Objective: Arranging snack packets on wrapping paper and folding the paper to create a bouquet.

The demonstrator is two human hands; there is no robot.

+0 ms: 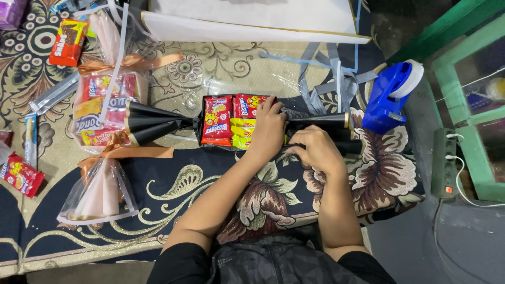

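Note:
A bundle of red and yellow snack packets point(227, 121) lies on a patterned carpet, wrapped in black paper with gold edging point(152, 123). My left hand point(267, 131) presses flat on the right part of the bundle. My right hand point(315, 150) pinches the gathered black wrap point(321, 122) on the right side, fingers closed around it. The wrap's left end is fanned out and pinched at a neck.
A finished snack bouquet point(105, 113) in clear wrap with orange ribbons lies at the left. A blue tape dispenser point(389, 94) stands at the right beside grey ribbon point(321, 79). White sheets point(252, 21) lie at the top. Loose snack packets point(67, 42) sit at the left; a power strip point(444, 163) lies at the right.

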